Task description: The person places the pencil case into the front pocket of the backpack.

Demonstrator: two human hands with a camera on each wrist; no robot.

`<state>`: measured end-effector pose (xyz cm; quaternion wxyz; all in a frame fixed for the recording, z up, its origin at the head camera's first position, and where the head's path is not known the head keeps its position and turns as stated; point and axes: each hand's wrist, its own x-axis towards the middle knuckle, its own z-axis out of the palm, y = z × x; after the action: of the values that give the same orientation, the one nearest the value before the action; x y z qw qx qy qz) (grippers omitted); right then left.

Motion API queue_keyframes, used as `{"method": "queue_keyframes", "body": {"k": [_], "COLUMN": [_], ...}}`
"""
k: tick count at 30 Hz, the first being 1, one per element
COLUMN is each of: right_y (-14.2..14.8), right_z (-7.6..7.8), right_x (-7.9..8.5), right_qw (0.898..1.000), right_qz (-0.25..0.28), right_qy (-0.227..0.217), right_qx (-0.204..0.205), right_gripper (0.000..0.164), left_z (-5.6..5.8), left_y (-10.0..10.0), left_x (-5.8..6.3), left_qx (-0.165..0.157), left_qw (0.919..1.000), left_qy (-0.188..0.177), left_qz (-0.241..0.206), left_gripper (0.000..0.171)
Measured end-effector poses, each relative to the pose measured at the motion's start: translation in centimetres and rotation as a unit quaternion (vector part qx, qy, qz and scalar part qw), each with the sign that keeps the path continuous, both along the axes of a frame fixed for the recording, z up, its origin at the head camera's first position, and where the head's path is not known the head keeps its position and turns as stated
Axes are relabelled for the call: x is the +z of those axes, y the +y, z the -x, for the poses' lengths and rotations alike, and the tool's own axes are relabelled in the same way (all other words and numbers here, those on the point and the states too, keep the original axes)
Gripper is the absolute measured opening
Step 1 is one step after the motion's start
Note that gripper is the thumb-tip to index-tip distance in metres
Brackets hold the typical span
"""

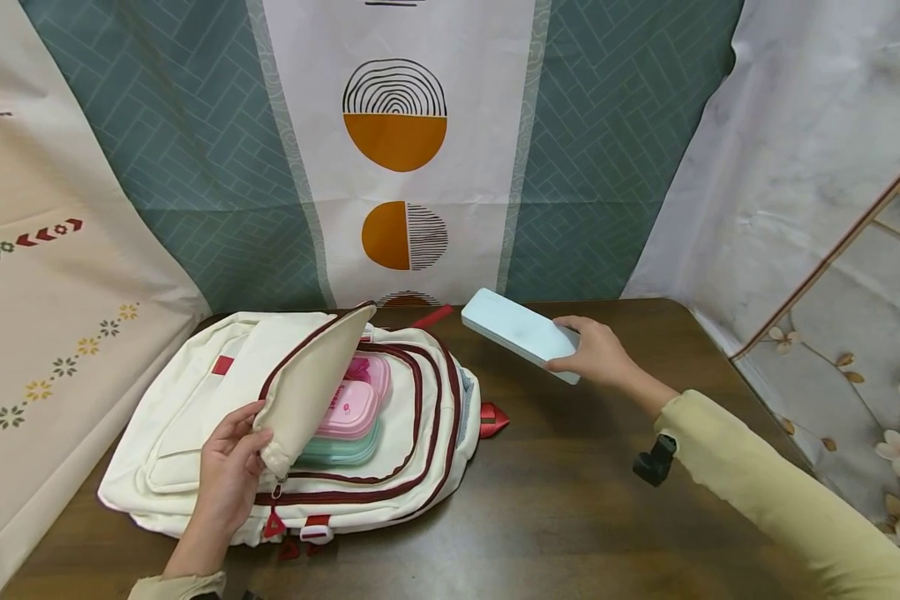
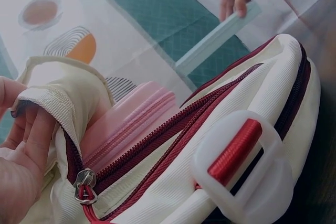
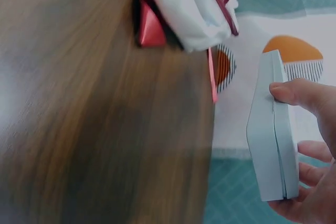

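Note:
A cream backpack (image 1: 187,400) with dark red zips lies on the brown table. My left hand (image 1: 231,462) pinches the edge of its unzipped front flap (image 1: 317,379) and holds it up. Inside the pocket, a pink case (image 1: 351,410) lies on top of a mint-green case (image 1: 341,450), partly hidden by the flap. Above the table, right of the backpack, my right hand (image 1: 598,354) grips a slim light blue case (image 1: 517,323) by one end. A seam runs along the side of this case, seemingly closed, in the right wrist view.
A zip pull (image 2: 85,182) hangs beside the left hand, with a white plastic buckle (image 2: 244,166) near it. Red strap ends (image 1: 492,420) stick out from the backpack's right side. A patterned cloth (image 1: 412,167) hangs behind the table (image 1: 570,517).

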<state>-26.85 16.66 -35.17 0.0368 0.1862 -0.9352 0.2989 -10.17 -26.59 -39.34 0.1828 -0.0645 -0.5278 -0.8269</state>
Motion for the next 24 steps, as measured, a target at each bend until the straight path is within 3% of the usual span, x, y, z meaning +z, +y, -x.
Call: {"method": "queue_keyframes", "body": {"k": [16,24], "right_y": [-5.8,-8.5], "right_z": [0.3,0.2], "right_x": [0.0,0.0], "right_qw": [0.998,0.996], "right_qz": [0.013,0.018], "right_qy": [0.010,-0.008], "right_qx": [0.060,0.087], "right_gripper": [0.071,0.069], "left_z": [0.0,0.0], "left_y": [0.1,0.1], "left_x": [0.0,0.0], "left_qx": [0.005,0.011], "left_qw": [0.9999,0.9998], "left_qy": [-0.004,-0.006], "left_qz": [0.008,0.012], "left_gripper": [0.034,0.034]}}
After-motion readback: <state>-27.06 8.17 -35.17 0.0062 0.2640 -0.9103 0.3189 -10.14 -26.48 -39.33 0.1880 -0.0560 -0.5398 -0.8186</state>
